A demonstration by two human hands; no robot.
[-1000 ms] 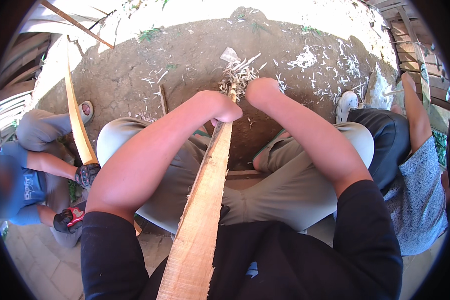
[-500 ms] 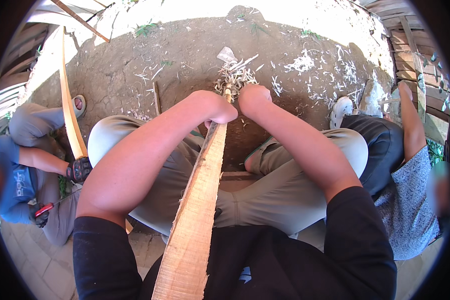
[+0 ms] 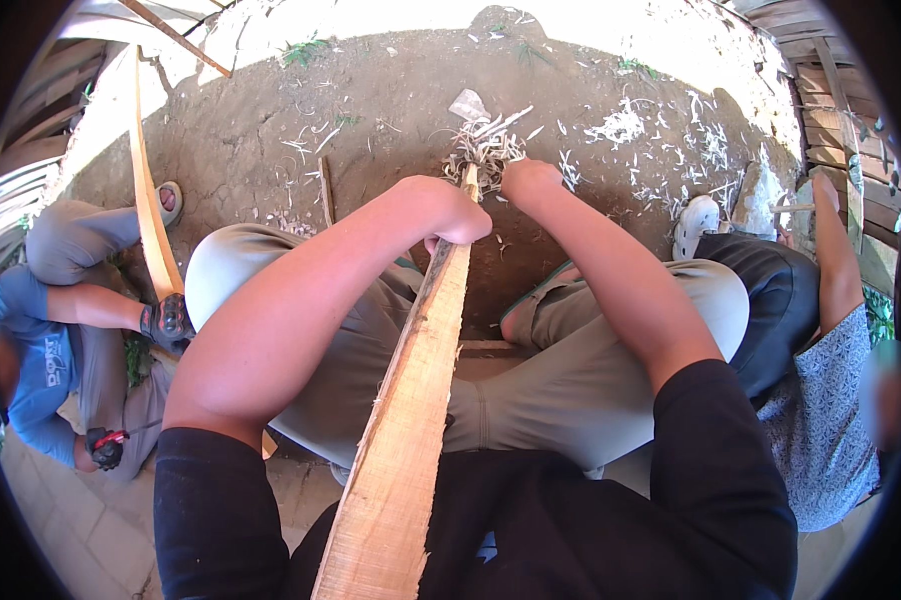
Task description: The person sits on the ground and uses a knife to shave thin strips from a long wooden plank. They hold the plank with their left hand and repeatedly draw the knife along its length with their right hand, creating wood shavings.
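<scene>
A long, pale strip of wood (image 3: 401,400) runs from my torso out past my knees. It is wide near me, narrows toward the far end, and has a rough dark edge along its left side. My left hand (image 3: 459,217) is wrapped round its narrow part; the fingers are mostly hidden. Just beyond and to the right, my right hand (image 3: 533,180) is closed beside the thin tip; what it holds is hidden. Curled wood shavings (image 3: 486,145) are heaped around the far end of the strip.
At left, a person's gloved hand (image 3: 168,320) holds another long strip of wood (image 3: 151,220), with a red-handled tool (image 3: 114,437) in the other hand. Another person (image 3: 831,400) sits close at right. A stone (image 3: 469,103) and scattered shavings (image 3: 616,125) lie on the dirt.
My right hand has moved slightly forward, away from me, while my left hand keeps its hold on the strip. The left person's red-handled tool has shifted toward the bottom of the view.
</scene>
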